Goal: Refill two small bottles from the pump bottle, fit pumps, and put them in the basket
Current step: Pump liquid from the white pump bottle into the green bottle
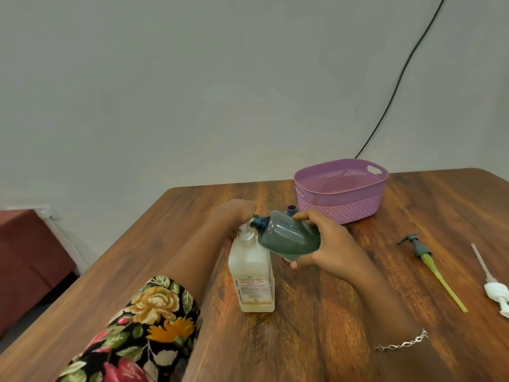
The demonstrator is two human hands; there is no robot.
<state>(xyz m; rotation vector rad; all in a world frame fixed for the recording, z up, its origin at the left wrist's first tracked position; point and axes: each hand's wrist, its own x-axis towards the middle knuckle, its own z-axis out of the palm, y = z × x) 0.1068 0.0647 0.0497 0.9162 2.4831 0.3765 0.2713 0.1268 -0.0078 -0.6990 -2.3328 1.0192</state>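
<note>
A clear pump bottle (252,274) with a little yellowish liquid stands in the middle of the wooden table (316,326). My left hand (230,216) presses down on its pump head, fingers fairly straight. My right hand (325,239) grips a small grey-green bottle (286,235), tilted with its open neck at the pump's nozzle. Behind it only the dark neck of a second small bottle (292,209) shows. Two loose pumps lie at the right: a grey one with a yellow-green tube (429,261) and a white one (494,289). The purple basket (341,213) stands behind, nothing visible inside.
A black cable (399,86) runs down the wall behind the basket. A dark red piece of furniture (24,257) stands left of the table. The table's left edge runs diagonally close to my left sleeve.
</note>
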